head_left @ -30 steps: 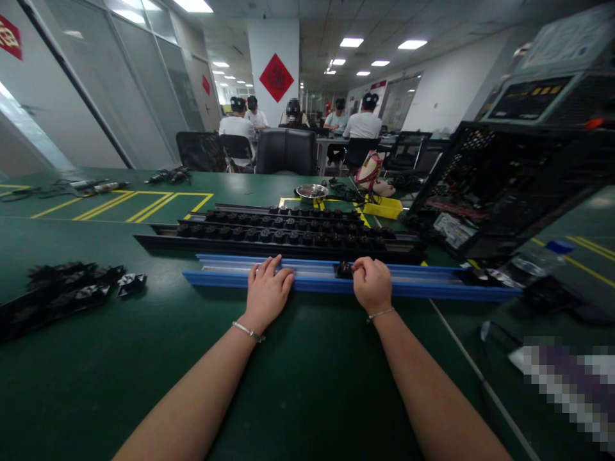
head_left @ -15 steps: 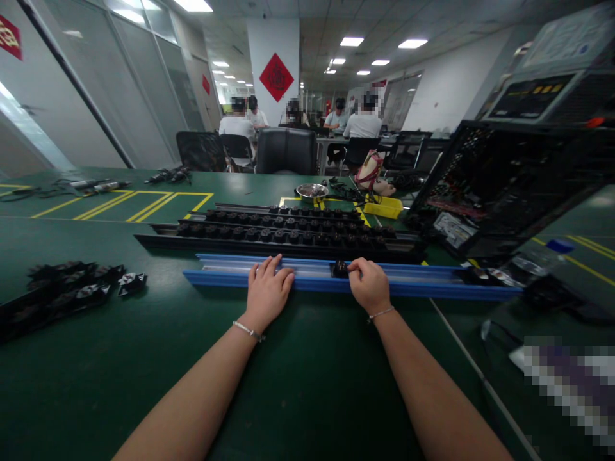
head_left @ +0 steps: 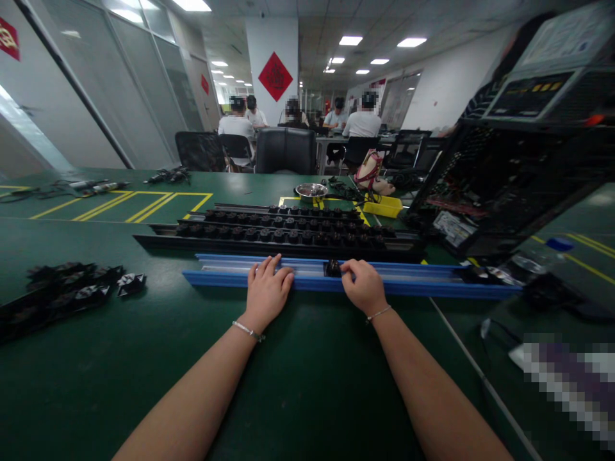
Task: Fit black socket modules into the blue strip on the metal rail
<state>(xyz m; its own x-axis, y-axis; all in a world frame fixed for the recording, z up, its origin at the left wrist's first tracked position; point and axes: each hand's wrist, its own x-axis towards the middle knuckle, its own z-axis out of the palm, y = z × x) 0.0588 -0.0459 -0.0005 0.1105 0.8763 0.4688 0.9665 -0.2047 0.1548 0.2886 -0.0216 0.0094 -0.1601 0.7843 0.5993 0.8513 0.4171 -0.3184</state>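
Note:
A long blue channel rail (head_left: 413, 282) lies across the green table in front of me. My left hand (head_left: 269, 289) rests on its left part, open, with fingers spread over the near wall and into the groove. Inside the groove, right of that hand, sits a small black block (head_left: 331, 267) with a rounded top. The curled fingertips of my right hand (head_left: 364, 285) are closed at the block's right edge; the exact grip is partly hidden. Just behind the blue rail lie several black rails (head_left: 158, 242) filled with rows of similar black pieces (head_left: 264, 235).
More black pieces (head_left: 72, 285) lie at the left, one loose piece (head_left: 131, 283) beside them. Farther back are a metal dish (head_left: 311, 191) and a yellow box (head_left: 383, 206). An open computer case (head_left: 500, 173) stands at the right, a clear bottle (head_left: 538, 261) near it. People sit beyond.
My right hand and the small black block have shifted a little to the left along the blue rail. The left hand stays in place.

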